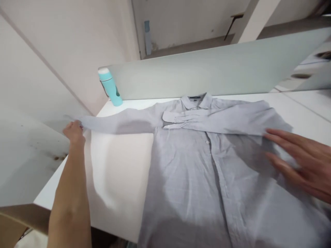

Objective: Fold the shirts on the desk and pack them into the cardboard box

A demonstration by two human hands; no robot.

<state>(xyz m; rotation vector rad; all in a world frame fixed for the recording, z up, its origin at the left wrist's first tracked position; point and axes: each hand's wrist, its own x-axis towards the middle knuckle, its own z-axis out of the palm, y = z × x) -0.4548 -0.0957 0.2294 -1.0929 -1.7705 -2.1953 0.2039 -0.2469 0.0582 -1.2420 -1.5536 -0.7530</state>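
Note:
A light grey button-up shirt (196, 172) lies face up on a white table (121, 172), collar toward the far divider. One sleeve is folded across the chest, its cuff (178, 119) near the collar. The other sleeve (119, 124) stretches out to the left. My left hand (74, 132) is closed on the end of that stretched sleeve at the table's left edge. My right hand (302, 162) lies flat with fingers spread, pressing on the shirt's right side near the shoulder.
A teal bottle with a white cap (111, 86) stands at the far left corner of the table. A pale frosted divider (219, 69) runs along the table's back edge. A white wall panel (38, 103) stands close on the left.

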